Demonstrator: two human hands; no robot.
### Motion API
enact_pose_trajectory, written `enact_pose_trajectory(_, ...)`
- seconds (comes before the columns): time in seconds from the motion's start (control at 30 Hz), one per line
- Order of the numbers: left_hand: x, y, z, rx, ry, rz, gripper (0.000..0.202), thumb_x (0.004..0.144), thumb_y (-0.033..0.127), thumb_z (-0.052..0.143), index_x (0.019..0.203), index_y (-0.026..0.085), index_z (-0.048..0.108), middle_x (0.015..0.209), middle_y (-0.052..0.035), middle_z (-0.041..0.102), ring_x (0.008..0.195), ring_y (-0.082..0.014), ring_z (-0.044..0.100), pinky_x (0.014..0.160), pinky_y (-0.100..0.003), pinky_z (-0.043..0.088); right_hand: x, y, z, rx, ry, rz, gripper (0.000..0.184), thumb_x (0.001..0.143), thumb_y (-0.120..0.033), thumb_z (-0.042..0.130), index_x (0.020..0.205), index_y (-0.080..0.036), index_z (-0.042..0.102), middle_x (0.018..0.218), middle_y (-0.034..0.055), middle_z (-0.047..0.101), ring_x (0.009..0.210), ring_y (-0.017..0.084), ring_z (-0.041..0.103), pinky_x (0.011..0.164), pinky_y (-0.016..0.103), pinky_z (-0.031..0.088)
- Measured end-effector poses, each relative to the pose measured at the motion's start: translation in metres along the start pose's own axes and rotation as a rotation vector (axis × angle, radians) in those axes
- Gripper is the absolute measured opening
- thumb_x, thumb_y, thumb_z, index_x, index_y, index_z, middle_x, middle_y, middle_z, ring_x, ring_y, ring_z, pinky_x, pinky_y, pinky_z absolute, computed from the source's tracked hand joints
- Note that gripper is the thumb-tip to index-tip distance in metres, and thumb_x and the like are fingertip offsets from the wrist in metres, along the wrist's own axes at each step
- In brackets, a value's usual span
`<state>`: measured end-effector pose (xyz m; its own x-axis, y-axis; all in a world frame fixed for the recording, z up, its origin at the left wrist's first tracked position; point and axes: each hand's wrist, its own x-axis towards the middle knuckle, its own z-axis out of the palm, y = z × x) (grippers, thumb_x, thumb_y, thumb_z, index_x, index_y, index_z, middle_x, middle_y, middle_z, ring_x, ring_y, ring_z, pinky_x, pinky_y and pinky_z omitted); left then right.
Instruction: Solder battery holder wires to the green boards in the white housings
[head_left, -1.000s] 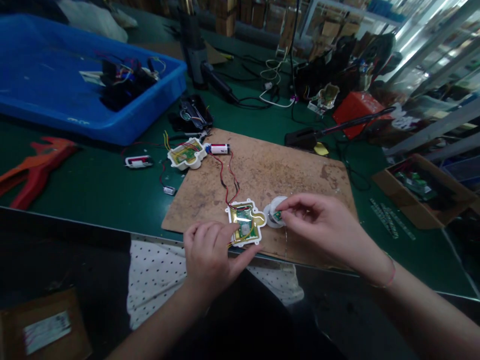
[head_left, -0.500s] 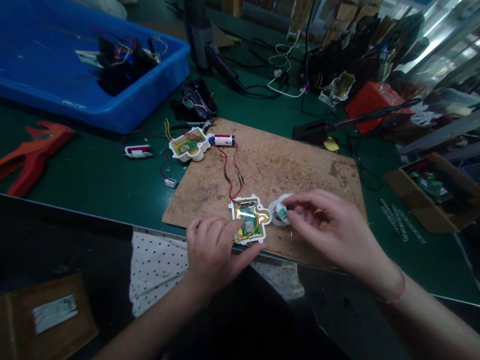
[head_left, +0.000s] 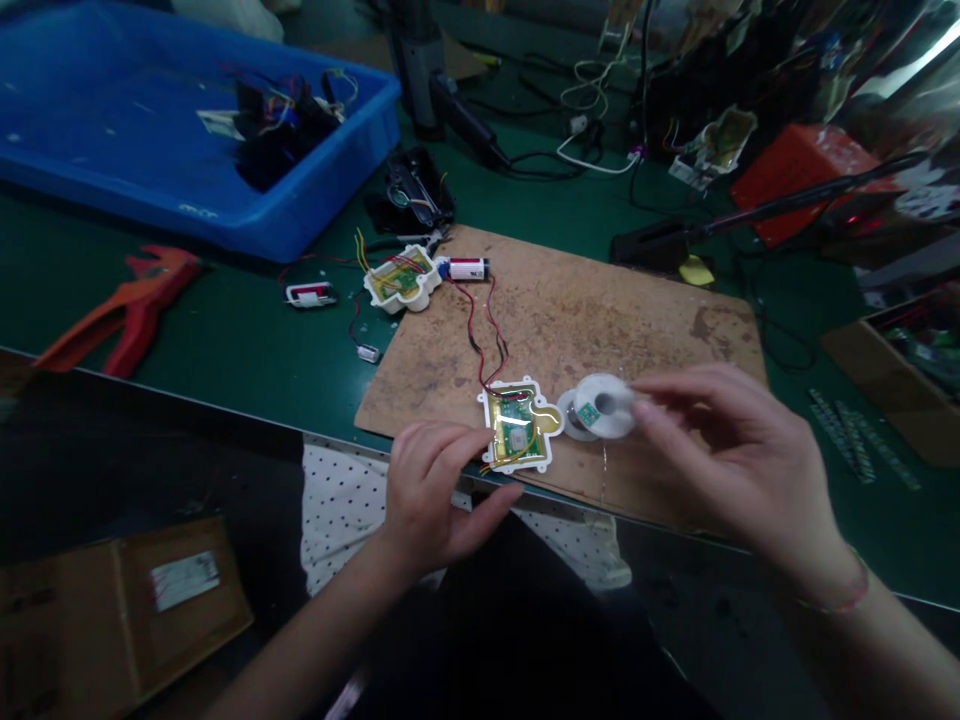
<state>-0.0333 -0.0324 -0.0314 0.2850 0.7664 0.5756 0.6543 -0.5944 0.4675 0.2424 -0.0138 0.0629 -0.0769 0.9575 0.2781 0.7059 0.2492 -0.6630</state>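
Note:
My left hand point(head_left: 439, 490) rests at the near left edge of a white plastic case point(head_left: 556, 420), fingertips beside it and thumb stretched out below. A green circuit board point(head_left: 517, 425) lies in the case under glossy clear filling, with red, black and yellow wires attached. Just right of the case, a spool of solder wire point(head_left: 616, 420) lies tilted on the board. On its white flange sits a tiny green circuit board point(head_left: 588, 413). My right hand point(head_left: 727, 450), slightly blurred, is by the spool's right rim, thumb and forefinger apart with nothing visible between them.
A brown work board point(head_left: 600, 310) covers the middle of the green bench. Behind it are a second white case point(head_left: 401, 283) and a battery point(head_left: 466, 269). Orange-handled cutters point(head_left: 135, 310) and a blue bin point(head_left: 300, 205) stand left. Small board strips point(head_left: 844, 440) lie right.
My right hand has let go of the tiny circuit board on the spool's flange and drawn back right. My left thumb has moved off the case's lower edge. The view has shifted.

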Motion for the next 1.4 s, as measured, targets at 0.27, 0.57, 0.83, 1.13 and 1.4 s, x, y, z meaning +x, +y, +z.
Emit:
enact_pose_trajectory(0.27, 0.010, -0.006, -0.015, -0.134, -0.020, -0.027, 0.022, 0.092, 0.017, 0.076, 0.113, 0.024, 0.073, 0.097, -0.0027, 0.074, 0.089, -0.0173, 0.070, 0.085, -0.034, 0.053, -0.026, 0.015, 0.013, 0.082, 0.473, 0.095, 0.008, 0.090, -0.029, 0.076, 0.097, -0.026, 0.075, 0.090, 0.0020, 0.068, 0.078, 0.016, 0.063, 0.068, 0.034, 0.050)
enact_pose_trajectory(0.57, 0.042, -0.007, -0.010, -0.113, -0.130, 0.057, 0.013, 0.094, 0.026, 0.078, 0.107, 0.028, 0.080, 0.095, -0.0014, 0.078, 0.091, -0.0181, 0.069, 0.086, -0.038, 0.048, -0.051, 0.016, 0.031, 0.108, 0.506, 0.097, 0.006, 0.089, -0.028, 0.075, 0.094, -0.027, 0.074, 0.089, 0.0040, 0.068, 0.079, 0.018, 0.063, 0.064, 0.033, 0.052)
enact_pose_trajectory(0.83, 0.071, -0.013, -0.010, -0.018, -0.354, 0.211, 0.014, 0.101, 0.034, 0.069, 0.108, 0.030, 0.081, 0.094, 0.0001, 0.077, 0.086, -0.0183, 0.065, 0.078, -0.038, 0.038, -0.051, 0.027, 0.033, 0.217, 0.554, 0.138, 0.005, 0.087, -0.025, 0.077, 0.092, -0.026, 0.075, 0.088, 0.0021, 0.068, 0.079, 0.016, 0.063, 0.066, 0.032, 0.050)
enact_pose_trajectory(1.13, 0.079, -0.016, -0.011, -0.111, -0.439, 0.267, 0.017, 0.102, 0.026, 0.065, 0.111, 0.021, 0.079, 0.097, -0.0038, 0.075, 0.085, -0.0179, 0.063, 0.076, -0.033, 0.047, -0.050, 0.030, 0.035, 0.243, 0.585, 0.121, 0.006, 0.086, -0.024, 0.079, 0.091, -0.025, 0.077, 0.085, 0.0017, 0.069, 0.077, 0.016, 0.063, 0.063, 0.030, 0.049)
enact_pose_trajectory(1.4, 0.077, -0.016, -0.006, -0.173, -0.385, 0.221, 0.013, 0.099, 0.023, 0.071, 0.107, 0.019, 0.080, 0.096, -0.0044, 0.076, 0.087, -0.0171, 0.066, 0.081, -0.032, 0.050, -0.051, 0.030, 0.035, 0.252, 0.576, 0.130, 0.010, 0.084, -0.020, 0.080, 0.092, -0.025, 0.077, 0.085, 0.0007, 0.069, 0.077, 0.014, 0.063, 0.063, 0.028, 0.049)
